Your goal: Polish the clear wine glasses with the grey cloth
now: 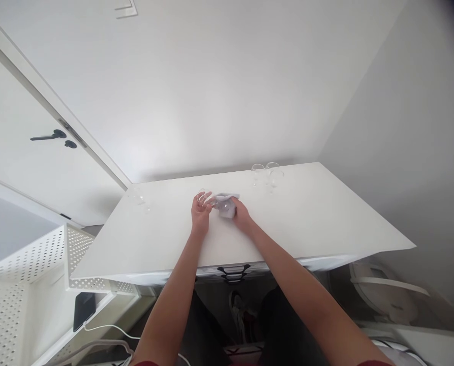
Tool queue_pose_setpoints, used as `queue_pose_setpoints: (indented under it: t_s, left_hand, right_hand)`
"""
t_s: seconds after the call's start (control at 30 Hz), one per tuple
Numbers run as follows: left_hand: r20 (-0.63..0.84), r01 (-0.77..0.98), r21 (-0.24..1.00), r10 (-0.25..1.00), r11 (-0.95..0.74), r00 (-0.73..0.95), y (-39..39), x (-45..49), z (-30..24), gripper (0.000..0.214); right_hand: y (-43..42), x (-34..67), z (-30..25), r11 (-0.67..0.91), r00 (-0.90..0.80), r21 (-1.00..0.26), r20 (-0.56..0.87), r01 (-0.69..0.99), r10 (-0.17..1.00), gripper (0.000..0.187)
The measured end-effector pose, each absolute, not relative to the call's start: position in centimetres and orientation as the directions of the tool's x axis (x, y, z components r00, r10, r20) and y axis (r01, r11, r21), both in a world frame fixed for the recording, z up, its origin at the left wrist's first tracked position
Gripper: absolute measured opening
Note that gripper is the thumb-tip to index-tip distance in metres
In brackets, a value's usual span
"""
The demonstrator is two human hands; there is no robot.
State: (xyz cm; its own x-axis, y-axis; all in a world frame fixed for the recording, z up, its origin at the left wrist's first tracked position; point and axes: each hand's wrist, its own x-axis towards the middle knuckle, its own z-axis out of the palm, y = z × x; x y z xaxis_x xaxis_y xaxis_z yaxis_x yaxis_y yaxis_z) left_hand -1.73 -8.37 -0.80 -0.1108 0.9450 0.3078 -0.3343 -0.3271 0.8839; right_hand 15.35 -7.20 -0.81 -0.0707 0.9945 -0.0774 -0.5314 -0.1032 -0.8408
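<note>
My left hand (201,211) is closed around a transparent glass (205,196) above the white tabletop. The glass is see-through, so its exact shape is hard to make out. Right beside it, my right hand (242,213) grips a pale grey cloth (224,207), its fingers partly hidden behind the fabric. Cloth and glass meet between the two hands, and a round glassy outline shows against the cloth.
Several transparent glasses (275,177) stand at the back right of the white table (288,223). More faint glassware (140,197) is at its back left. Black drawer handles (233,270) are on the front. A perforated white shelf (85,249) holds a dark tablet (84,309).
</note>
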Motion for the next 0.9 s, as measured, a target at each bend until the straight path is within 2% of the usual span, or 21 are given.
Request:
queue_pose_setpoints:
  t_s: [0.07, 0.23, 0.37, 0.47, 0.57, 0.73, 0.8, 0.9]
  left_hand:
    - [0.335, -0.335, 0.879, 0.939, -0.340, -0.076, -8.6, -1.5, -0.7, 0.061]
    - [0.328, -0.312, 0.899, 0.944, -0.306, 0.018, -9.1, -1.0, -0.4, 0.079]
    - [0.339, -0.293, 0.893, 0.939, -0.342, -0.062, -9.0, -1.0, -0.3, 0.063]
    - [0.330, -0.283, 0.889, 0.932, -0.360, -0.150, -8.8, -1.3, -0.4, 0.062]
    - [0.309, -0.273, 0.900, 0.939, -0.340, -0.150, -8.8, -1.4, -0.5, 0.063]
    - [0.311, -0.298, 0.900, 0.948, -0.317, -0.071, -9.1, -1.2, -0.1, 0.064]
    - [0.303, -0.307, 0.896, 0.947, -0.321, -0.107, -9.1, -1.2, 0.1, 0.065]
    - [0.273, -0.307, 0.899, 0.947, -0.314, -0.167, -9.0, -1.2, 0.1, 0.065]
  right_hand:
    - [-7.3, 15.1, -0.5, -0.113, -0.097, -0.831, -0.072, -0.544, 0.993, 0.045]
    - [-7.2, 15.7, -0.1, -0.066, -0.026, -0.869, -0.061, -0.491, 0.998, 0.042]
    - [-7.5, 15.9, -0.3, 0.029, 0.078, -0.903, -0.005, -0.428, 0.997, 0.039]
    - [-7.9, 16.1, -0.5, 0.123, 0.102, -0.929, 0.093, -0.348, 0.990, 0.038]
    - [-8.1, 16.2, -0.4, 0.177, 0.082, -0.953, 0.161, -0.245, 0.983, 0.039]
    - [-8.1, 15.8, 0.3, 0.073, 0.083, -0.961, 0.053, -0.265, 0.995, 0.044]
    - [-8.3, 15.7, 0.6, 0.126, 0.045, -0.963, 0.119, -0.238, 0.992, 0.047]
    - [-8.7, 15.9, 0.8, 0.313, -0.051, -0.944, 0.320, -0.107, 0.946, 0.049]
